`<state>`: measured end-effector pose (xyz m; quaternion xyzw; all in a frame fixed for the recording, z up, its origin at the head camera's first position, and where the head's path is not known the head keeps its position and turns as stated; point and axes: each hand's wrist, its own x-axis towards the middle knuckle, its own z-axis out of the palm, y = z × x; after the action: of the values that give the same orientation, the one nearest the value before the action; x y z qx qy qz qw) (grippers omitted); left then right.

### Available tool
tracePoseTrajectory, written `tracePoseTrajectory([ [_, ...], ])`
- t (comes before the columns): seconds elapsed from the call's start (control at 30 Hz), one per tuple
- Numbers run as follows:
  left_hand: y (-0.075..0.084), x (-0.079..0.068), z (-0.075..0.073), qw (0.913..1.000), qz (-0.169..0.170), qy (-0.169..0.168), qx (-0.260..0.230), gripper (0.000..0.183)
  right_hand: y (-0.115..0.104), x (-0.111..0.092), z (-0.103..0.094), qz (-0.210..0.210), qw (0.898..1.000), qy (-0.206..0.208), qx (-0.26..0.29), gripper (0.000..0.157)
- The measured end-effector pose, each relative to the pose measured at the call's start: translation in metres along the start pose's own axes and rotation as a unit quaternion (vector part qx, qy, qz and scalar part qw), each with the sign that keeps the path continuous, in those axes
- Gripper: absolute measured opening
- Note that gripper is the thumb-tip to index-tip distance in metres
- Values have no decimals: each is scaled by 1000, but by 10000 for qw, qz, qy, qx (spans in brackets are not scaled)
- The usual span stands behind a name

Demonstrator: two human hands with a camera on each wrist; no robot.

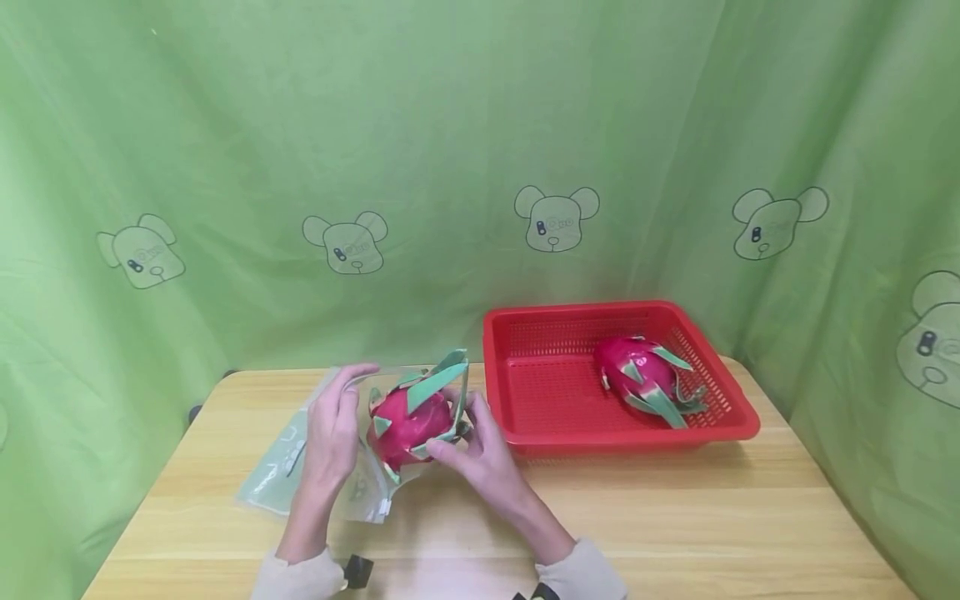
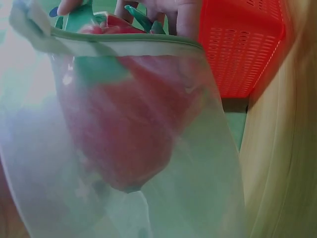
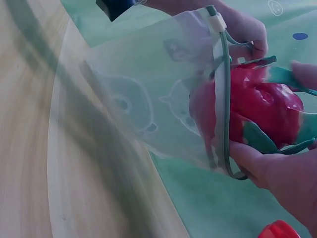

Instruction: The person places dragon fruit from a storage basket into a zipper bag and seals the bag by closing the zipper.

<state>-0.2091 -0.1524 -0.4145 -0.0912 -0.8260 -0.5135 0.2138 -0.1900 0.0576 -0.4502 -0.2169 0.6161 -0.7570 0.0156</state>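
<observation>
A pink dragon fruit (image 1: 408,427) with green scales is partway into a frosted zip bag (image 1: 277,471), over the left part of the table. My right hand (image 1: 487,458) grips the fruit at its leafy end, thumb in front. With curled fingers, my left hand (image 1: 333,429) holds the bag's mouth on the far side. In the left wrist view the lower part of the dragon fruit (image 2: 129,134) shows through the bag, while its leafy end sticks out past the zip edge. The right wrist view has the slider (image 3: 217,22) at one end of the bag's opening.
A red plastic basket (image 1: 517,442) with perforated walls stands right of my hands. Inside it, at the right, lies another dragon fruit (image 1: 633,367). The wooden table (image 1: 675,517) backs onto a green curtain (image 1: 450,125) printed with bear heads.
</observation>
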Motion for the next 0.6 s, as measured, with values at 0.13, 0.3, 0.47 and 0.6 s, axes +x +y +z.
tracePoseTrajectory([
  [0.13, 0, 0, 0, 10000, 45, 3, -17, 40, -2, 0, -1, 276, 9984, -97, 487, 30],
  [0.3, -1, 1, 2, 10000, 53, -4, 16, 39, -5, 0, 0, 585, 9969, 129, 509, 30],
  [0.47, -1, 0, 3, 10000, 62, -42, 11, 40, -8, -1, 0, 425, 9985, 326, -108, 24],
  [0.6, -2, -1, 4, 9999, 46, -106, -19, 40, -7, 0, 1, 294, 9975, 434, -476, 19],
])
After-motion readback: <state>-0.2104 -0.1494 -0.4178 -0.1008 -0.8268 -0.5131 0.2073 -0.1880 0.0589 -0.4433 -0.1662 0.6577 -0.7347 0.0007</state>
